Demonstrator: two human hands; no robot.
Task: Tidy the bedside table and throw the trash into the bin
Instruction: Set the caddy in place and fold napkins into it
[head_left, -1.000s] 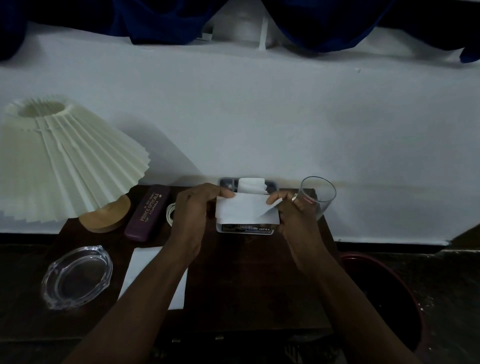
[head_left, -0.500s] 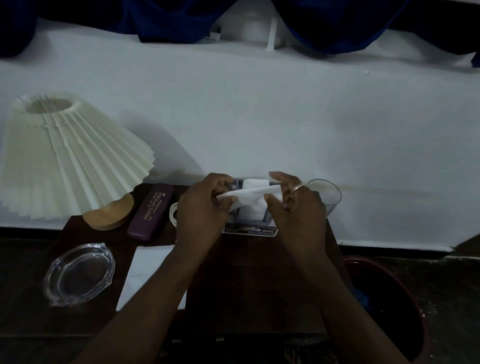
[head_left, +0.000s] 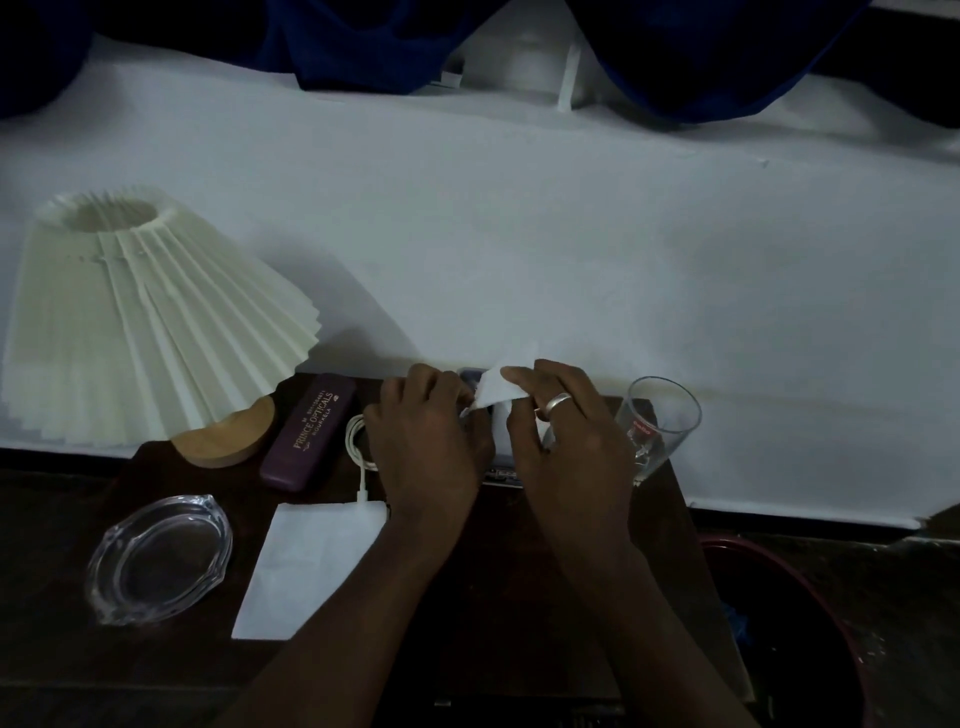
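My left hand (head_left: 423, 447) and my right hand (head_left: 563, 441) meet over a tissue box (head_left: 500, 474) at the back of the dark bedside table (head_left: 493, 587). Both pinch a white tissue (head_left: 496, 391) that sticks up between their fingertips. The box is almost wholly hidden under my hands. A dark red bin (head_left: 789, 623) stands on the floor right of the table.
A pleated lamp (head_left: 150, 322) on a wooden base, a purple glasses case (head_left: 309, 431), a coiled white cable (head_left: 358, 441), a flat white napkin (head_left: 311, 566) and a glass ashtray (head_left: 158, 558) lie left. A drinking glass (head_left: 660, 426) stands right, by a white-sheeted bed (head_left: 519, 234).
The tissue, first held flat and wide over the box, has been folded and gathered small between my fingertips. Both hands have closed in over the box.
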